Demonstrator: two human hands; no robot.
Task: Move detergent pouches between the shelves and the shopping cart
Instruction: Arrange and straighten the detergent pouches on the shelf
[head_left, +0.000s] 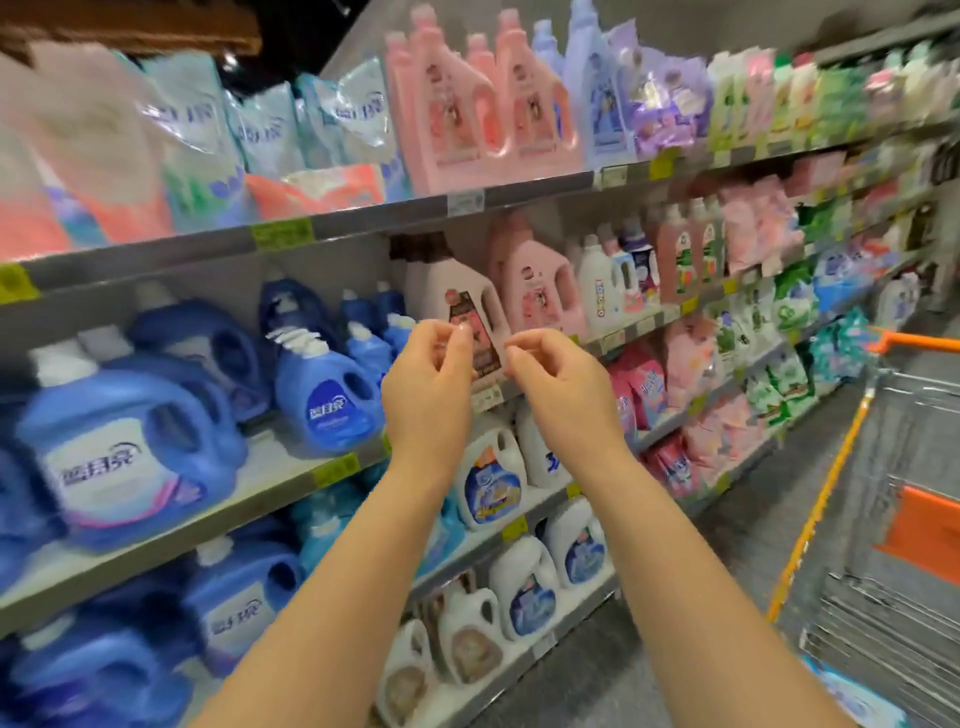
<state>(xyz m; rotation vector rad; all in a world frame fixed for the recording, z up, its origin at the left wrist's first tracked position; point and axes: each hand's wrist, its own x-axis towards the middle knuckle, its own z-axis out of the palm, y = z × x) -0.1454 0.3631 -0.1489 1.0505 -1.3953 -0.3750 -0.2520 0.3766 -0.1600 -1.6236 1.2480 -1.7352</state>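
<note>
Head view: the left hand (428, 379) and the right hand (558, 384) are raised side by side before the middle shelf edge (524, 395). Each hand's fingers (448, 336) are loosely curled, apart from the thumb, and hold nothing. The detergent pouches (192, 150) stand at the left end of the top shelf (363, 221). The shopping cart (914, 343) is at the right, well apart from the hands.

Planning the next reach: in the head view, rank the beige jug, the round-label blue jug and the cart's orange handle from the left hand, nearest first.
1. Beige jug, just behind the left hand.
2. Blue jug, to its left.
3. Cart handle, far right.
</note>
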